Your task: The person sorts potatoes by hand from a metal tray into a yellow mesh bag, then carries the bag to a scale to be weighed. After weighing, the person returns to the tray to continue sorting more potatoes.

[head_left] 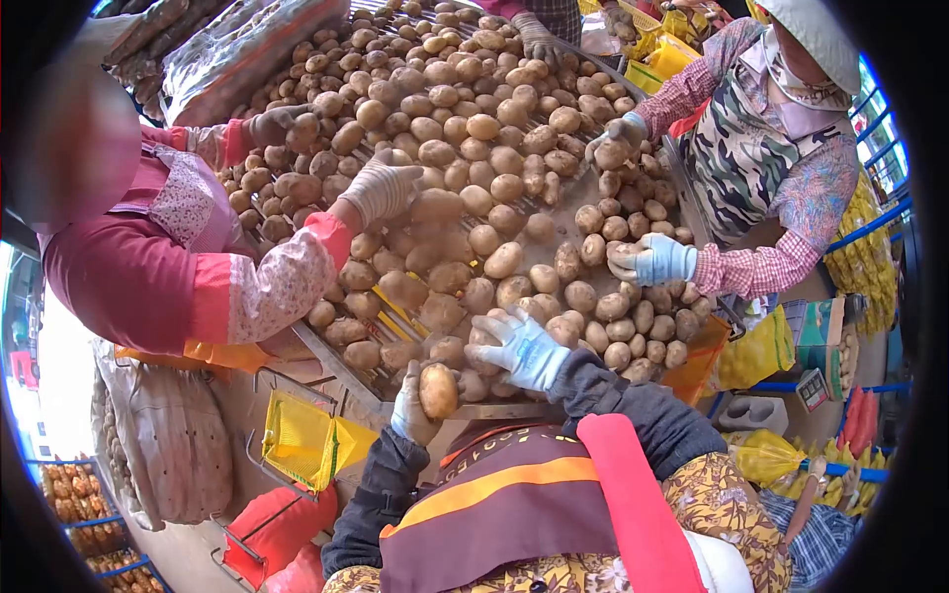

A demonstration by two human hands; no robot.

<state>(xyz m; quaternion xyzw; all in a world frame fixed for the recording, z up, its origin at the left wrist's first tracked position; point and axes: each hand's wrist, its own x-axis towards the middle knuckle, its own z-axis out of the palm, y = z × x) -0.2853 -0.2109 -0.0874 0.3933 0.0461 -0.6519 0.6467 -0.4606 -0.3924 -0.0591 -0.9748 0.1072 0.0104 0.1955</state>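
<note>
My left hand [416, 407], in a pale work glove, grips a large brown potato [438, 391] at the near edge of the sorting table [494, 409]. My right hand [526, 348], in a white and light-blue glove, reaches palm down over the potatoes [593, 326] to the right, its fingers apart and touching some of them. What lies under that palm is hidden. Loose potatoes of mixed sizes cover most of the slatted surface in front of me.
A person at the left [178, 247] and another at the right [766, 148] handle potatoes with gloved hands. A third person's glove [537, 38] shows at the far edge. Yellow mesh bags [300, 440] hang on a frame at lower left, near a stacked sack [173, 445].
</note>
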